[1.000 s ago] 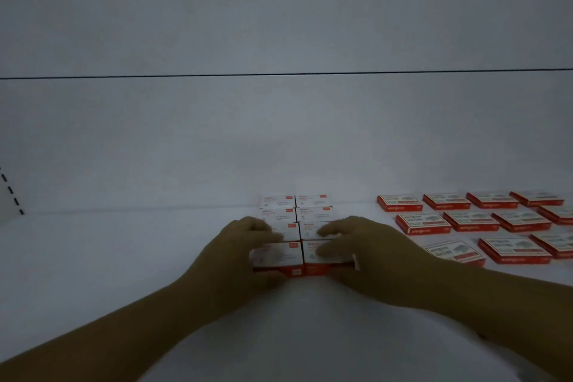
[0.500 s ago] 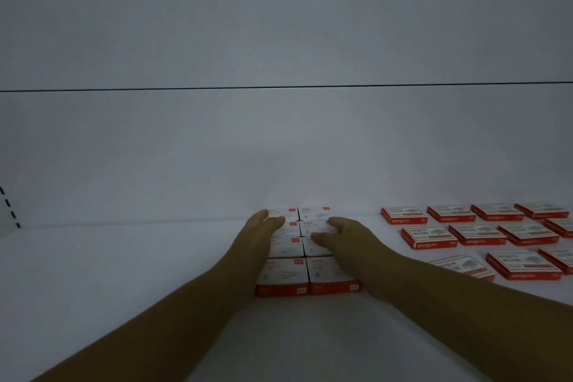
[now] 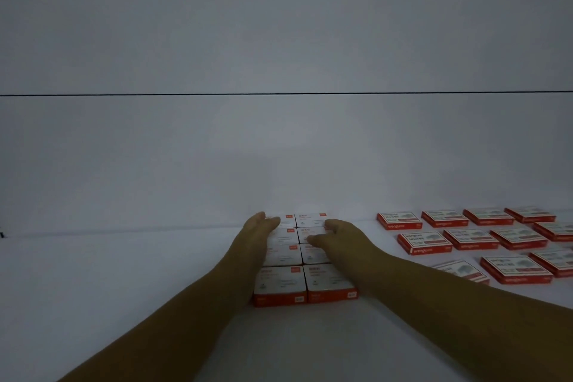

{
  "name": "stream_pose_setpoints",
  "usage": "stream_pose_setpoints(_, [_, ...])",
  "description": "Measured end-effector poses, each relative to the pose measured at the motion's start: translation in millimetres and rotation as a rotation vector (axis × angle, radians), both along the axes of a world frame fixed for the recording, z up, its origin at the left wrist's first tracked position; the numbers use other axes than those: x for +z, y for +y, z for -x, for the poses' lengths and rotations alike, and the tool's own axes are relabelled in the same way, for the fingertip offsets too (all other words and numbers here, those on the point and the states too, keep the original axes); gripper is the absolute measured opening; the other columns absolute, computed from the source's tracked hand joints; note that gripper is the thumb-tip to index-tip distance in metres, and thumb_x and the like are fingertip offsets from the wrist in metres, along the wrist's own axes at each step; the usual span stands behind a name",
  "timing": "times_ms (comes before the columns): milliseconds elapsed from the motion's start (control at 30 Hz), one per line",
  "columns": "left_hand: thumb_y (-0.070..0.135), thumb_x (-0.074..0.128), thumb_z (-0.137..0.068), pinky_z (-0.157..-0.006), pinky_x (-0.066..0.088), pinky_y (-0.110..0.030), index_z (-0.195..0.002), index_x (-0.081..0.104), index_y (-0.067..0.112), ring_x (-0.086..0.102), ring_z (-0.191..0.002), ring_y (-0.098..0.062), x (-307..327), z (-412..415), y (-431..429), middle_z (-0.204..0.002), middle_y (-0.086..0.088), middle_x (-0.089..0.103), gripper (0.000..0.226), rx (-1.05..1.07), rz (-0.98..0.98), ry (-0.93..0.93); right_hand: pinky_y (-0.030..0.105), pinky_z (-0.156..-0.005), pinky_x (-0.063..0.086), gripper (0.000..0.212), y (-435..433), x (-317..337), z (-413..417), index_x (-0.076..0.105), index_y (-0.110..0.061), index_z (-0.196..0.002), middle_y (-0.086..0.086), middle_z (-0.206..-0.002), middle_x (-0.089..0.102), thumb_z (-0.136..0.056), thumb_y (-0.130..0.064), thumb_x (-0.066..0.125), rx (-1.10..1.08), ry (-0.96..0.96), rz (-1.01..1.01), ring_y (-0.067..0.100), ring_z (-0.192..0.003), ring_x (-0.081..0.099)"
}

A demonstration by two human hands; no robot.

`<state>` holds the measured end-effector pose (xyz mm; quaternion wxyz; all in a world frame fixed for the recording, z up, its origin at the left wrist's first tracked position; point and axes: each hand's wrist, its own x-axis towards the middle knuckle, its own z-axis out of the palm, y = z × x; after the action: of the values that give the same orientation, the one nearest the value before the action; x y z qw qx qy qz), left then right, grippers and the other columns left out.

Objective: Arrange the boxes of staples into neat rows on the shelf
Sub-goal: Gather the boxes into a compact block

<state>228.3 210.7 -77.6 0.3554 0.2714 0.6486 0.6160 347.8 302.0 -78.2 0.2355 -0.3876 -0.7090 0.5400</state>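
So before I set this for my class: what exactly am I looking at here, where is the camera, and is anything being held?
There is no machine: a person works with bare hands, and the picture comes from a camera worn on their head, looking forward and down. On the white shelf lies a tight block of staple boxes, two across and four deep. The left hand lies straight-fingered along the block's left side; the right hand rests against its right side, fingers loosely bent. Nothing is lifted or gripped. More loose boxes lie spread apart to the right.

boxes [image 3: 280,284] — red-and-white; shelf [image 3: 124,273] — white
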Motion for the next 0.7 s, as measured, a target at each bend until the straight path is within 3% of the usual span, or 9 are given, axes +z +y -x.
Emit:
stream_pose_setpoints(67, [0.030,0.045,-0.093,-0.053,0.047,-0.025,-0.137,0.033,0.021,0.062,-0.081,-0.016,-2.0,2.3,-1.4,-0.110,-0.004,0.055,0.046,0.005,-0.019,0.011,0.030,-0.074,0.056,0.011,1.9,-1.9,-1.0,0.056,-0.016,-0.097,0.001,-0.103,0.066,-0.087,-0.020,0.059,0.009,0.012,0.025,0.019,-0.090,0.066])
stream_pose_setpoints(133, [0.030,0.044,-0.093,-0.054,0.048,-0.024,-0.135,0.035,0.020,0.061,-0.083,-0.016,-5.1,4.7,-4.3,-0.113,-0.004,0.054,0.044,0.001,-0.033,0.063,0.035,-0.078,0.057,0.025,3.1,-1.1,-3.3,0.058,-0.014,-0.110,0.004,-0.106,0.068,-0.086,-0.022,0.060,0.033,0.031,0.084,0.019,-0.088,0.069])
stream_pose_setpoints(233, [0.030,0.044,-0.093,-0.056,0.046,-0.025,-0.133,0.038,0.021,0.059,-0.084,-0.014,-9.4,8.1,-5.8,-0.115,-0.004,0.052,0.041,0.008,-0.035,0.159,0.029,-0.067,0.056,0.037,5.2,2.7,-11.8,0.052,-0.016,-0.122,0.001,-0.106,0.067,-0.087,-0.023,0.060,0.052,0.066,0.134,0.016,-0.084,0.069])
stream_pose_setpoints(367, [0.030,0.042,-0.095,-0.056,0.038,-0.023,-0.133,0.039,0.022,0.047,-0.075,-0.003,-9.0,7.6,-6.6,-0.121,0.000,0.048,0.039,0.052,-0.009,0.399,0.023,-0.088,0.036,0.053,20.7,9.0,-41.4,0.044,-0.019,-0.134,0.000,-0.136,0.049,-0.086,-0.034,0.060,-0.030,-0.114,-0.158,0.012,-0.114,0.049])
stream_pose_setpoints(433, [0.032,0.042,-0.095,-0.063,0.036,-0.019,-0.132,0.041,0.027,0.046,-0.080,-0.002,-6.3,5.6,-11.8,-0.120,0.006,0.046,0.038,0.089,-0.028,0.611,0.017,-0.084,0.036,0.040,33.6,16.2,-69.1,0.056,-0.021,-0.123,-0.003,-0.126,0.058,-0.085,-0.032,0.062,0.008,-0.111,-0.262,0.006,-0.104,0.052])
stream_pose_setpoints(533, [0.035,0.042,-0.091,-0.089,0.036,-0.030,-0.117,0.050,0.040,0.043,-0.108,-0.004,4.7,-4.2,-19.3,-0.131,0.018,0.044,0.027,0.033,-0.124,0.852,0.008,-0.067,0.042,0.016,61.6,30.6,-120.0,0.069,-0.025,-0.099,-0.013,-0.099,0.067,-0.085,-0.030,0.062,0.037,-0.183,-0.408,0.000,-0.087,0.060])
stream_pose_setpoints(633, [0.044,0.046,-0.081,-0.085,0.042,-0.023,-0.096,0.061,0.049,0.053,-0.099,0.009,18.1,-30.9,-18.5,-0.110,0.037,0.055,0.022,-0.193,-0.077,0.892,0.016,-0.072,0.043,0.018,102.9,38.2,-167.1,0.068,-0.024,-0.099,-0.015,-0.093,0.063,-0.088,-0.033,0.057,0.009,-0.418,-0.593,0.000,-0.084,0.058])
stream_pose_setpoints(700, [0.050,0.049,-0.074,-0.078,0.046,-0.019,-0.094,0.061,0.053,0.057,-0.095,0.009,25.6,-59.0,-2.9,-0.101,0.035,0.061,0.024,-0.286,-0.054,0.890,0.020,-0.071,0.045,0.020,132.0,37.8,-190.5,0.068,-0.023,-0.101,-0.013,-0.094,0.063,-0.089,-0.032,0.055,-0.010,-0.518,-0.622,0.003,-0.079,0.058])
